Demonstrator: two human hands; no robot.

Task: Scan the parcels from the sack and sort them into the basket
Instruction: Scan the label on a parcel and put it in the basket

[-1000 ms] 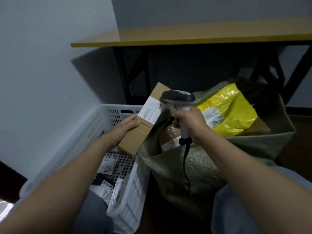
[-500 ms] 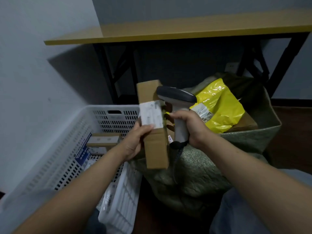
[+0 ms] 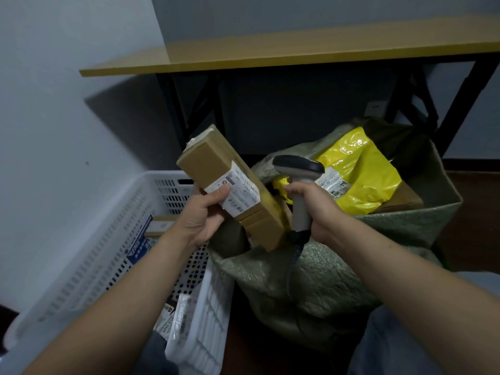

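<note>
My left hand grips a long brown cardboard parcel, tilted with its far end up-left and its white label facing me under my thumb. My right hand holds a grey handheld scanner by its handle, the dark head just right of the parcel's label. Both are above the mouth of the green woven sack, which holds a yellow plastic mailer and a brown parcel beneath it. The white perforated basket stands to the left with several small parcels inside.
A wooden tabletop on black legs spans the back, above the sack. A pale wall runs along the left beside the basket. The scanner's black cable hangs down over the sack's front. My knees show at the bottom.
My left hand has turned the cardboard parcel from upright to tilted, its label now facing me. The scanner stays close to the right of it.
</note>
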